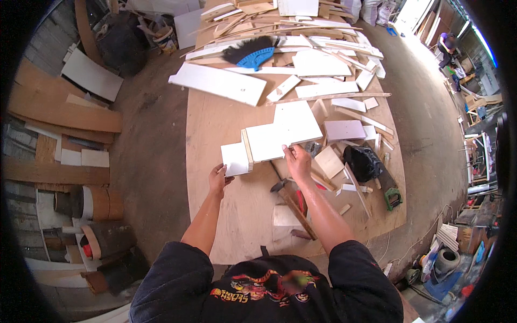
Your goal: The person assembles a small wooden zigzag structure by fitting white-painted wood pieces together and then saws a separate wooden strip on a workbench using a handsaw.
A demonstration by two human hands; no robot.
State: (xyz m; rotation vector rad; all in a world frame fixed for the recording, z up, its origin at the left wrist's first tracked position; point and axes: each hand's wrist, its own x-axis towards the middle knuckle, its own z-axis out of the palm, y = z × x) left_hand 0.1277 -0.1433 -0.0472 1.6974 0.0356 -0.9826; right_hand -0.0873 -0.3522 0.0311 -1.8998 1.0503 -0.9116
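My left hand (pixel 218 182) grips the lower left corner of a small white panel (pixel 235 157), fingers beneath it. A narrow bare-wood strip (pixel 246 149) stands on edge between this panel and a wider white panel (pixel 264 141). My right hand (pixel 297 162) pinches the near edge where the wider panel meets another white board (pixel 297 123), thumb on top. Whether all these pieces are joined cannot be told. Below them on the table lies a hammer (pixel 293 205) with a wooden handle, beside a red-handled tool (pixel 300 201) partly hidden by my right forearm.
The plywood table (pixel 215 215) holds piled white offcuts (pixel 221 82) at its far end. A blue brush with black bristles (pixel 256 58) lies on them. To the right are a black plastic bag (pixel 362 163) and a green-handled saw (pixel 393 199). Another person (pixel 447 48) is far right.
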